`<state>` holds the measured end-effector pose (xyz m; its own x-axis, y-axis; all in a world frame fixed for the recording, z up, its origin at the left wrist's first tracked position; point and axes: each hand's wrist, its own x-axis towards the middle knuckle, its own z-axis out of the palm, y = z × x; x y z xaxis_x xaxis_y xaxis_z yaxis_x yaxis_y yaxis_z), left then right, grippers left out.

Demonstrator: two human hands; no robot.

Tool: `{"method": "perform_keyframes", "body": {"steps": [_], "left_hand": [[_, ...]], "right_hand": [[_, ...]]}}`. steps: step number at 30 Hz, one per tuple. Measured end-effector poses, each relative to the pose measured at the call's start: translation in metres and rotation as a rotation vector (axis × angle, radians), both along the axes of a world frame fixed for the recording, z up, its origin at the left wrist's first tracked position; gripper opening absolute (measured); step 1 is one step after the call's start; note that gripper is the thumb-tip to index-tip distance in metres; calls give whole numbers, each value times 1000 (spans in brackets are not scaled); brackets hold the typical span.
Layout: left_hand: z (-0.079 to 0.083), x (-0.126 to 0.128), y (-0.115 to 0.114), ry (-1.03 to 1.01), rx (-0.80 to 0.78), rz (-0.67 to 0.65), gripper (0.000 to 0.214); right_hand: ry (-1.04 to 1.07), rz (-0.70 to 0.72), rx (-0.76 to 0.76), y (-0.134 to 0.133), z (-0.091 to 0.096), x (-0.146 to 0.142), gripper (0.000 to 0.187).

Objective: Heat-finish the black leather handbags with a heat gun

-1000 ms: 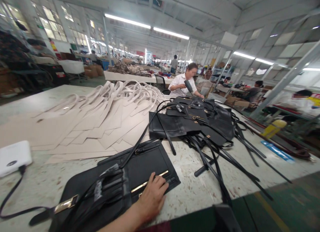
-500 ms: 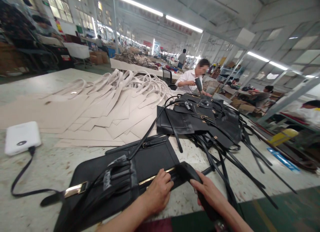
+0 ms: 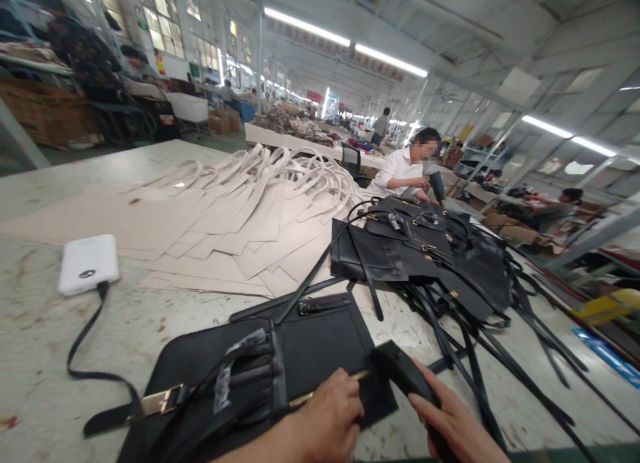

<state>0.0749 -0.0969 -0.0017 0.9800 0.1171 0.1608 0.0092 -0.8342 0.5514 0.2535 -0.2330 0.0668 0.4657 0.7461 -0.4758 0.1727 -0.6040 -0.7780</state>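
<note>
A black leather bag panel (image 3: 320, 346) with a gold zipper (image 3: 303, 400) and a gold buckle strap (image 3: 163, 402) lies flat at the front of the table. My left hand (image 3: 335, 406) rests on it along the zipper, fingers curled and closed. Whatever is under those fingertips is hidden. In my right hand (image 3: 445, 406) is a black hair dryer (image 3: 400, 370), gripped by its handle. Its nozzle is over the panel's right part, close to the zipper's right end. Clear plastic film (image 3: 233, 373) covers the gathered straps on the panel.
Beige bag pieces with handles (image 3: 240, 230) spread across the table's back. Black bags with long straps (image 3: 420, 243) are piled to the right. A white power bank (image 3: 90, 263) with a black cable sits at left. Across the table, a person (image 3: 400, 166) holds another dryer (image 3: 437, 185).
The view has swung left, so everything appears further right. My right hand and the hair dryer have shifted slightly, showing more of the panel's lower right corner. My left hand stays at the zipper.
</note>
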Motion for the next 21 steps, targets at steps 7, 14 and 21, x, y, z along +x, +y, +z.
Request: {"method": "perform_keyframes", "body": {"steps": [7,14,21], "left_hand": [[-1,-13,-3,36,26,110,47],[-2,-9,12,104,130,279,53],[-6,-10,10,100,168,273,50]], "right_hand": [[82,12,-22,15,12,7,51],[75,106,-4,73,-5,20,47],[93,256,-81,96,13,36,42]]}}
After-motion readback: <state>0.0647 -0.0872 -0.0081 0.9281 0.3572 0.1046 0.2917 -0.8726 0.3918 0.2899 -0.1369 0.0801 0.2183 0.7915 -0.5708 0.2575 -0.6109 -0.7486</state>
